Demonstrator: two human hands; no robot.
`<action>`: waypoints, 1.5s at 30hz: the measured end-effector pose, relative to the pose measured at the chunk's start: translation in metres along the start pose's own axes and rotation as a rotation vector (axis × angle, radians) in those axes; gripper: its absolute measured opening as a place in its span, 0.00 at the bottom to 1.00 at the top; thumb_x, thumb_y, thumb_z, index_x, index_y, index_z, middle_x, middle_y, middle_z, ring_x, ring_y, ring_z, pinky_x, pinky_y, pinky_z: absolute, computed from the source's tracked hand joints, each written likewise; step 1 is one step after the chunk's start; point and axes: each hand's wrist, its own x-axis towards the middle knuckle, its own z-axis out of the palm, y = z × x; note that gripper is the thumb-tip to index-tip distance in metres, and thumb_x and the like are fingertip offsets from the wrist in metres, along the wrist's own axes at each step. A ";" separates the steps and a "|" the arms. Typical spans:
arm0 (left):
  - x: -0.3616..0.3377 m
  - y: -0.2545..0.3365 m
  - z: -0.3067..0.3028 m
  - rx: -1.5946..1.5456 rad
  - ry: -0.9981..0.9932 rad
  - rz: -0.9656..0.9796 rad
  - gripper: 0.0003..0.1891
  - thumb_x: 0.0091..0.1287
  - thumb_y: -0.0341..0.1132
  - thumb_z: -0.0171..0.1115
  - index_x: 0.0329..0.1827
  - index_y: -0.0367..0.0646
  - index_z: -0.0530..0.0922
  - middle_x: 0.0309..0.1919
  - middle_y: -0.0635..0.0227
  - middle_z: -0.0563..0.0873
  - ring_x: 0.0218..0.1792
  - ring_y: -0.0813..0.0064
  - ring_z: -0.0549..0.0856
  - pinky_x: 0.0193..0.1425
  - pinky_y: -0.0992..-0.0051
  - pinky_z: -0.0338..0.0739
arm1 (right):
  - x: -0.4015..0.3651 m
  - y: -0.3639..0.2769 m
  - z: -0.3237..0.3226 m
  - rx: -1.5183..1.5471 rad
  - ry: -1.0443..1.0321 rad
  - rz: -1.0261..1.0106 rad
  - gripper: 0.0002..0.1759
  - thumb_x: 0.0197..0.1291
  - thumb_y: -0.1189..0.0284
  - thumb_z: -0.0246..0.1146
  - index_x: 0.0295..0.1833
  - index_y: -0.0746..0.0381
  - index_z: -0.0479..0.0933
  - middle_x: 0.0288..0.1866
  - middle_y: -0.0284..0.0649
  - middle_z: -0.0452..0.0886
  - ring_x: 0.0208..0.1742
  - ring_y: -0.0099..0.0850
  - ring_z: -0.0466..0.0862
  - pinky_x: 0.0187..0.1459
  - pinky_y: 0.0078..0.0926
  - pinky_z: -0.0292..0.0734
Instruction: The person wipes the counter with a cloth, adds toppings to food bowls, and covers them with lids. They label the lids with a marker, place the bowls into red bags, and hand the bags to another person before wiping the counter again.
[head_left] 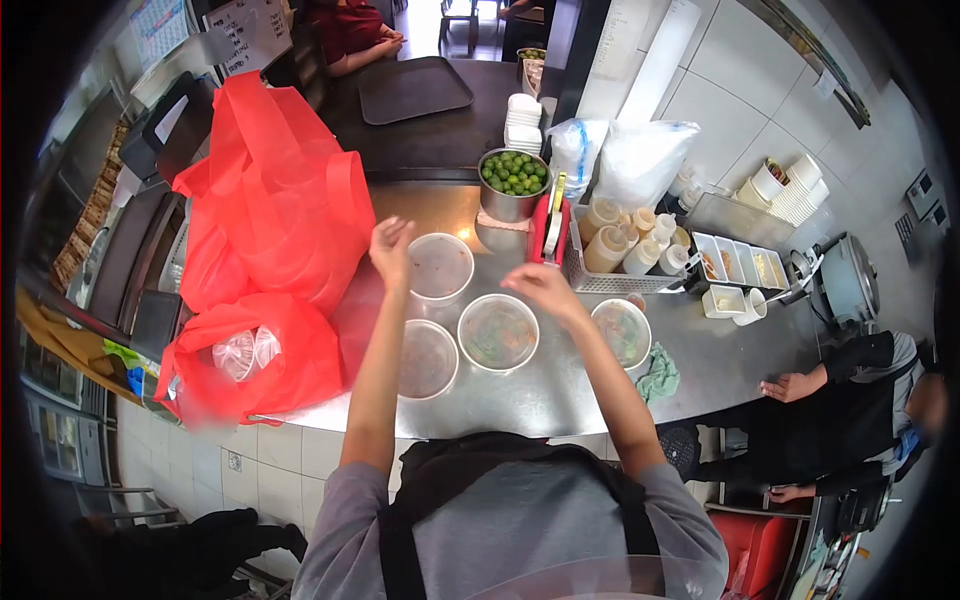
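Note:
My left hand [391,248] is raised above the far left lidded bowl [441,268], its fingers curled together. My right hand [545,290] hovers just beyond the middle lidded bowl [498,333], near the red tape dispenser [549,230], with thumb and fingers pinched. Whatever either hand may hold is too small to see. Two more round white bowls with clear lids stand on the steel counter: a near left bowl [427,360] and a right bowl [622,334]. Greens show through the lids of the middle and right bowls.
Red bags [270,200] fill the counter's left side. Behind are a pot of limes [513,185], a basket of sauce bottles [625,240] and a black tray [415,90]. A green cloth [657,374] lies by the right bowl. A co-worker [850,410] stands at right.

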 end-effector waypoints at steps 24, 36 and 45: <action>0.023 -0.006 -0.051 1.390 -0.644 -0.239 0.12 0.56 0.37 0.60 0.40 0.42 0.79 0.42 0.52 0.82 0.43 0.51 0.81 0.47 0.61 0.76 | 0.052 0.061 0.028 -0.617 0.366 0.085 0.07 0.55 0.70 0.57 0.33 0.60 0.80 0.35 0.48 0.81 0.38 0.47 0.80 0.38 0.39 0.75; -0.108 0.001 0.116 0.292 -0.902 -0.808 0.29 0.70 0.55 0.40 0.44 0.35 0.80 0.41 0.58 0.84 0.45 0.63 0.82 0.51 0.65 0.74 | 0.020 0.065 -0.028 0.136 0.843 0.131 0.18 0.45 0.84 0.64 0.39 0.63 0.62 0.28 0.45 0.80 0.31 0.30 0.82 0.34 0.27 0.77; -0.102 -0.016 0.132 0.141 -0.842 -1.126 0.21 0.60 0.47 0.64 0.40 0.32 0.79 0.39 0.59 0.84 0.43 0.70 0.83 0.51 0.72 0.75 | -0.170 -0.058 0.042 0.379 0.460 0.137 0.17 0.51 0.87 0.62 0.38 0.61 0.62 0.25 0.32 0.76 0.23 0.12 0.70 0.26 0.11 0.65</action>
